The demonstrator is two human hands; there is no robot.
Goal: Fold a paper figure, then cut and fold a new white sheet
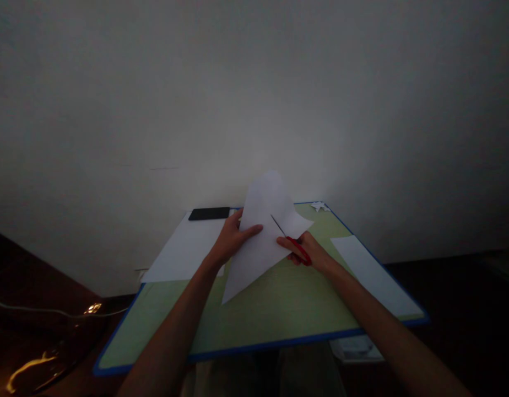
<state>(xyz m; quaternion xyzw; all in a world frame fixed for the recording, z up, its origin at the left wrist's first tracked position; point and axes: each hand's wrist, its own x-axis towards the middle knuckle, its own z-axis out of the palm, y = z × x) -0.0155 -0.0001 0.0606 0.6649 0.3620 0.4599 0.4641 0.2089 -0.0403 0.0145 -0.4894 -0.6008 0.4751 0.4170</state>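
My left hand (232, 240) grips a white folded sheet of paper (263, 220) at its left edge, thumb on top, holding it tilted up above a green board (279, 309). In my right hand (306, 251) are red-handled scissors (293, 242); their thin blades reach up and left into the paper's right side. Both forearms come in from the bottom of the view.
The green board has a blue rim and rests on my lap against a pale wall. A white sheet (184, 251) lies at its left, a paper strip (374, 273) at its right, a black phone (209, 213) at the far left corner, a small paper scrap (319, 206) at the far right.
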